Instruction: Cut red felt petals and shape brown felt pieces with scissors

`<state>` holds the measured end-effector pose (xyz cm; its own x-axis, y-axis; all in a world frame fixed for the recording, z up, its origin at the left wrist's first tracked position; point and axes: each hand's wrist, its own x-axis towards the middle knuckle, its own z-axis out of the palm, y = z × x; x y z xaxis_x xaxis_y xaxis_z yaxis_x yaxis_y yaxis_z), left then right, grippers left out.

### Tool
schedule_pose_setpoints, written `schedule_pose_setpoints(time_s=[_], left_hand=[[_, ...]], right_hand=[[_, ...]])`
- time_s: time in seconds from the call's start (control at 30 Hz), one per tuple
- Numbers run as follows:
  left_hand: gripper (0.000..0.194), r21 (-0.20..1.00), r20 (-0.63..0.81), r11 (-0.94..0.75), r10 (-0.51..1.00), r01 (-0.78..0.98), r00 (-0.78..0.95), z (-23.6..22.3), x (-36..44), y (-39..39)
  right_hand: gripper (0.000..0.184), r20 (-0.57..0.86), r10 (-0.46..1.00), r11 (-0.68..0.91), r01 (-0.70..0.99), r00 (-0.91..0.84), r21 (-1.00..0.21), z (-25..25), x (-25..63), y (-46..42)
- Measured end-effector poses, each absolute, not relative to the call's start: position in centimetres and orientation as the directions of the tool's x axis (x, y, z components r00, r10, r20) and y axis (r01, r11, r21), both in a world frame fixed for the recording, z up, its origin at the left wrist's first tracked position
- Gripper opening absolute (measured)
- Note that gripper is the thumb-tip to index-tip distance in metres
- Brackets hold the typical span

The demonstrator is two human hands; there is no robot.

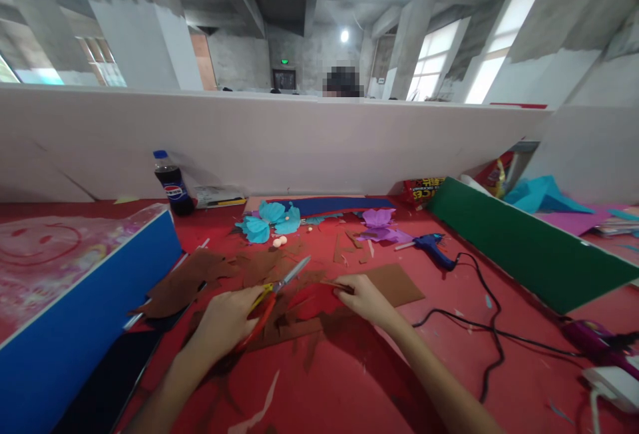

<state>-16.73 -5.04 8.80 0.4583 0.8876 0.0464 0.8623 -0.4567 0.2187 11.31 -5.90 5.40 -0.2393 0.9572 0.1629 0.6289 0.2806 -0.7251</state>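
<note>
Cutting looks partway done
Left hand (pixel 222 324) grips scissors (pixel 288 277), right hand (pixel 360 297) pinches brown piece (pixel 333 283) — scraps (pixel 261 267) mid-frame, broader sheet (pixel 395 284) remains centre-right.

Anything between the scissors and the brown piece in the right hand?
Nothing visible blocks the gap between the scissors in the left hand and the brown piece in the right hand. Loose brown scraps lie around on the red tabletop.
</note>
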Motion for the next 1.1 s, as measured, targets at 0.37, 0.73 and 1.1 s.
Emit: schedule_pose_setpoints(time_s=[0.37,0.73,1.1], left_hand=[[0.033,0.114,-0.007,-0.281,0.959,0.953,0.283,7.5,-18.1,-3.8],[0.034,0.658,0.072,-0.279,0.948,0.700,0.310,7.1,-16.4,-3.8],[0.036,0.914,0.004,-0.136,0.945,0.382,0.326,7.2,-13.3,-5.8]], right_hand=[[0.021,0.126,0.983,0.176,0.514,-0.131,-0.839,4.8,11.6,-5.2],[0.013,0.045,0.996,0.063,0.235,-0.078,-0.970,4.0,10.5,-5.2],[0.011,0.005,0.992,0.031,0.217,-0.123,-0.976,5.1,7.8,-6.6]])
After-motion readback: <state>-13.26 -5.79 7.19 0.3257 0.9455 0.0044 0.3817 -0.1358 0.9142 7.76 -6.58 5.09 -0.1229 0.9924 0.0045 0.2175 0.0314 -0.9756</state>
